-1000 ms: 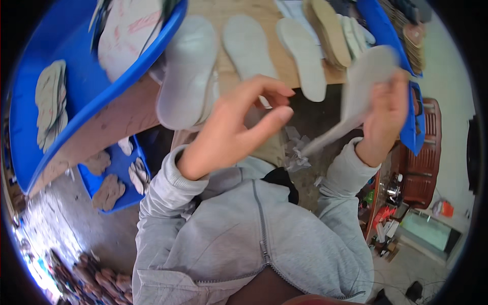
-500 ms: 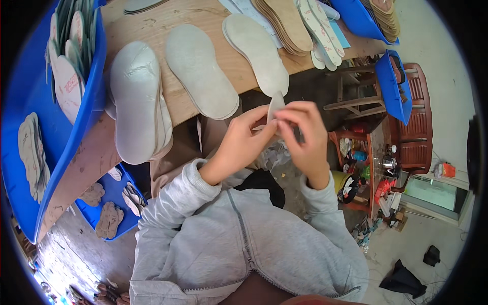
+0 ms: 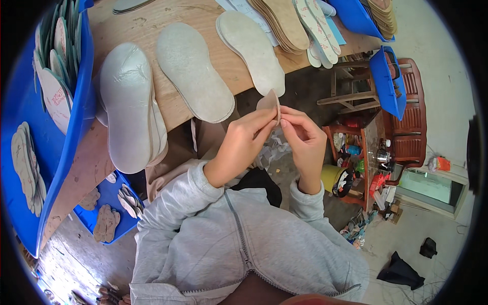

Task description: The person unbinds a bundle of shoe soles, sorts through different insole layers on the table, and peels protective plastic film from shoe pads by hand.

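Both hands meet just off the table's front edge, on a grey-beige shoe insole point(image 3: 268, 103) that is tilted up so its thin edge shows. My left hand point(image 3: 245, 144) grips it from the left between thumb and fingers. From the right, my right hand point(image 3: 305, 144) pinches its edge with thumb and fingertips. Much of the insole's lower part is hidden by the fingers. Beyond it lies a pale insole stack point(image 3: 250, 48) with its end over the table edge. Left of that are another grey stack point(image 3: 194, 71) and a shiny, film-covered insole pile point(image 3: 127, 109).
The wooden table point(image 3: 168, 109) carries brown insoles point(image 3: 282, 23) and printed white insoles point(image 3: 316, 33) at the far right. A large blue bin point(image 3: 61, 168) with insoles stands at left, a smaller blue crate point(image 3: 124, 229) below it. A stool point(image 3: 351, 96), cabinet point(image 3: 363, 168) and red-brown chair point(image 3: 409, 107) are at right.
The insole in my hands has turned, so more of its face shows left of its edge. My right fingers have come down onto its edge. The view has shifted slightly.
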Action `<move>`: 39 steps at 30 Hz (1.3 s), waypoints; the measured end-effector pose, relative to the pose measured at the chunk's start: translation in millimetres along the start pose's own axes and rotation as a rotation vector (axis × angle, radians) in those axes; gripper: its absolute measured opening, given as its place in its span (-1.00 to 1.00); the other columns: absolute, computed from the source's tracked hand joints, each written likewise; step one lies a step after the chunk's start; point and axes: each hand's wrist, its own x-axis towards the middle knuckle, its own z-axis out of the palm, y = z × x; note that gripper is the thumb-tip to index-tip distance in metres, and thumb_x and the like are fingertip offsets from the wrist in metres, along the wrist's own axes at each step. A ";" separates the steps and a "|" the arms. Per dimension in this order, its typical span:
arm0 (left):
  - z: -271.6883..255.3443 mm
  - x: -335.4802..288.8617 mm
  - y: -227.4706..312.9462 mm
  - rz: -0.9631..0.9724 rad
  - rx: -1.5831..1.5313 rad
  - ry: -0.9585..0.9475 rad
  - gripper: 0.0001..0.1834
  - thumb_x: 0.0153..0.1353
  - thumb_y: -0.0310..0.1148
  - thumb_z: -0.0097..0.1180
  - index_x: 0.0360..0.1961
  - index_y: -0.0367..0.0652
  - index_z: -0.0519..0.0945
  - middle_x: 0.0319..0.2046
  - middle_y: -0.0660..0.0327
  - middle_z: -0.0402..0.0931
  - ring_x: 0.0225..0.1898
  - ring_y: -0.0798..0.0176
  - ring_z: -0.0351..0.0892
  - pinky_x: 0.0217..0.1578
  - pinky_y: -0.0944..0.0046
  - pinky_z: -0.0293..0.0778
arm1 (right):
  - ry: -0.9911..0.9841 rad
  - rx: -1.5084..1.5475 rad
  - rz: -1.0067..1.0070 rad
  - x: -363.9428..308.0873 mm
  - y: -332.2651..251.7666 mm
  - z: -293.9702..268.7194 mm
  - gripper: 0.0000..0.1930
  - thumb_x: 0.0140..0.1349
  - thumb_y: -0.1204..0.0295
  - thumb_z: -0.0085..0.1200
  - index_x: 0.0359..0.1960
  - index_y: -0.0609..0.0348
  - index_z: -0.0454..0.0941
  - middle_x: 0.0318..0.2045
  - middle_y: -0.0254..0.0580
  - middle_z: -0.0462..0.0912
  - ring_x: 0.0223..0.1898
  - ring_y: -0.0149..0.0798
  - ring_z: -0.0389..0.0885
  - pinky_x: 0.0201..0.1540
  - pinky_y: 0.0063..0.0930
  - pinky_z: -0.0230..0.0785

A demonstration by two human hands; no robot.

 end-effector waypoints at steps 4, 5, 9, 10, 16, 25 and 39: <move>0.7 -1.3 2.6 0.177 0.141 0.058 -0.71 0.17 -0.61 0.12 -0.06 -0.36 0.56 -0.17 -0.04 0.57 -0.24 0.05 0.63 -0.24 0.27 0.53 | 0.011 0.075 0.068 -3.8 -1.4 1.3 -0.85 0.21 0.68 0.06 -0.18 0.42 0.57 -0.06 -0.05 0.61 -0.11 -0.37 0.60 -0.02 -0.57 0.45; 1.0 -2.1 3.3 0.209 0.155 0.071 -0.70 0.15 -0.62 0.13 -0.05 -0.35 0.56 -0.16 -0.05 0.57 -0.24 0.00 0.62 -0.23 0.26 0.53 | 0.020 0.072 0.066 -4.1 -1.6 1.4 -0.85 0.21 0.68 0.06 -0.18 0.42 0.57 -0.06 -0.05 0.61 -0.11 -0.37 0.60 -0.02 -0.57 0.45; 1.1 -3.9 3.6 0.215 0.215 0.046 -0.67 0.13 -0.63 0.13 -0.03 -0.34 0.55 -0.13 -0.02 0.57 -0.21 -0.01 0.62 -0.21 0.24 0.54 | 0.020 0.115 0.124 -4.0 -0.2 2.2 -0.87 0.22 0.68 0.06 -0.21 0.42 0.55 -0.05 -0.06 0.60 -0.12 -0.40 0.59 -0.03 -0.58 0.44; 1.3 -4.0 3.3 0.218 0.234 0.041 -0.66 0.13 -0.63 0.13 -0.03 -0.34 0.55 -0.13 -0.01 0.56 -0.20 -0.01 0.62 -0.21 0.24 0.54 | 0.028 0.122 0.131 -3.9 0.7 2.5 -0.89 0.22 0.67 0.06 -0.23 0.42 0.55 -0.07 -0.07 0.61 -0.13 -0.40 0.59 -0.03 -0.58 0.44; 3.2 -4.0 0.8 0.228 0.238 0.047 -0.67 0.13 -0.63 0.13 -0.03 -0.34 0.55 -0.13 -0.02 0.57 -0.20 0.00 0.63 -0.21 0.24 0.55 | 0.045 0.026 0.088 -4.3 7.4 4.3 -0.92 0.22 0.65 0.06 -0.26 0.41 0.53 -0.11 -0.13 0.59 -0.18 -0.42 0.58 -0.06 -0.59 0.45; 4.0 -4.6 -1.3 0.183 0.198 0.042 -0.68 0.14 -0.62 0.13 -0.03 -0.36 0.55 -0.14 -0.03 0.57 -0.21 0.00 0.62 -0.22 0.24 0.54 | 0.017 0.087 0.078 -4.9 12.9 2.8 -0.91 0.22 0.67 0.04 -0.25 0.41 0.53 -0.09 -0.13 0.56 -0.14 -0.42 0.55 -0.11 -0.59 0.47; 5.3 12.8 -17.6 -0.369 -0.488 -0.092 -0.84 0.30 -0.46 0.08 -0.13 -0.28 0.52 -0.26 0.23 0.58 -0.22 0.43 0.57 -0.22 0.40 0.54 | -0.028 0.151 0.044 2.1 29.1 -13.4 -0.92 0.26 0.59 -0.04 -0.24 0.29 0.46 -0.18 -0.20 0.49 -0.22 -0.43 0.46 -0.12 -0.55 0.36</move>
